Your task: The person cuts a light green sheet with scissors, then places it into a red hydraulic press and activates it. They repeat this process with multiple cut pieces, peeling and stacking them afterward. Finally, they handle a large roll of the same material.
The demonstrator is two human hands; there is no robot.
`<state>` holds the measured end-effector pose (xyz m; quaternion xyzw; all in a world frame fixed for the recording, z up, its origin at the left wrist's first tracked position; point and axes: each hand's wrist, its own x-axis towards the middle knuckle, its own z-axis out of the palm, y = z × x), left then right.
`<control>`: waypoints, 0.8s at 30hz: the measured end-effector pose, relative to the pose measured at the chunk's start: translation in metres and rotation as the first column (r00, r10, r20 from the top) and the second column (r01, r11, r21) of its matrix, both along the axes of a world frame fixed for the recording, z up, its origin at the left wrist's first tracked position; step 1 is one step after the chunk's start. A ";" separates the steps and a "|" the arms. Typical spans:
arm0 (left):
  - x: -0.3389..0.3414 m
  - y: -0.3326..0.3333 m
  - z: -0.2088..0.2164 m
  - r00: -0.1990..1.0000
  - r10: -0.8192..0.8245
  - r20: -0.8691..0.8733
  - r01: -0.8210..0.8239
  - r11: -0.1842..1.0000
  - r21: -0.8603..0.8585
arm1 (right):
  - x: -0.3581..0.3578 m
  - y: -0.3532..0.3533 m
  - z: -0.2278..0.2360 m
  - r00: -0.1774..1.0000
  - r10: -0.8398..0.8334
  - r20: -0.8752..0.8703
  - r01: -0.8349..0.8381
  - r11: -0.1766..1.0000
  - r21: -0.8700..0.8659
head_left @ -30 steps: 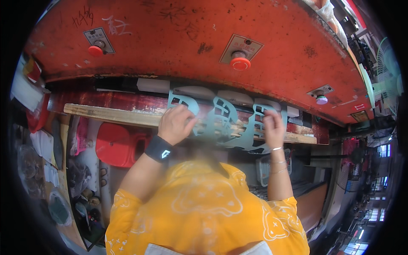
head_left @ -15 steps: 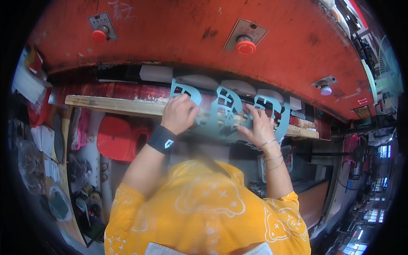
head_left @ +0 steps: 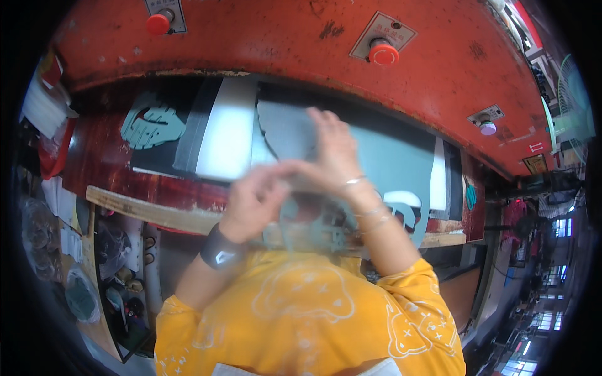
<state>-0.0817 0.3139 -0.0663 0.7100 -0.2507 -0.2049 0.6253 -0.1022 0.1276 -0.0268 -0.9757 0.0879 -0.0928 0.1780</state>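
Observation:
A teal sheet (head_left: 396, 164) with cut-out openings lies over the bed below the red machine body. Its cut-out part hangs over the wooden front edge toward me. On the sheet's middle rests a grey piece with a notched dark edge (head_left: 283, 128). My right hand (head_left: 337, 147) is over this piece's right side, its fingers stretched out; contact is hard to judge. My left hand (head_left: 252, 199) is near the wooden edge, left of the openings. Motion blurs its fingers, so any hold is unclear. A loose teal cut piece with slots (head_left: 153, 126) lies at the bed's left.
Red push buttons (head_left: 384, 54) and a pale purple one (head_left: 488, 127) stick out from the red machine (head_left: 263, 47). A wooden strip (head_left: 147, 208) edges the bed. White boards (head_left: 227, 135) lie under the sheet. A green-rimmed fan (head_left: 567, 94) stands at right.
The sheet has come toward me, and its uncut part now shows on the bed. My right hand has moved left and farther in. The grey piece and loose cut piece have come into view.

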 end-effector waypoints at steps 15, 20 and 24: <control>-0.030 0.006 -0.025 0.776 -0.153 0.612 -0.121 0.916 0.382 | -0.071 0.018 -0.034 0.958 -0.104 0.266 -0.142 0.635 0.760; -0.048 -0.001 -0.017 0.672 -0.239 0.701 -0.222 0.838 0.498 | -0.101 -0.015 -0.024 0.933 -0.238 0.271 -0.197 0.294 0.935; -0.049 -0.002 -0.018 0.668 -0.262 0.696 -0.220 0.824 0.522 | -0.111 -0.028 -0.021 0.940 -0.216 0.262 0.013 0.795 0.607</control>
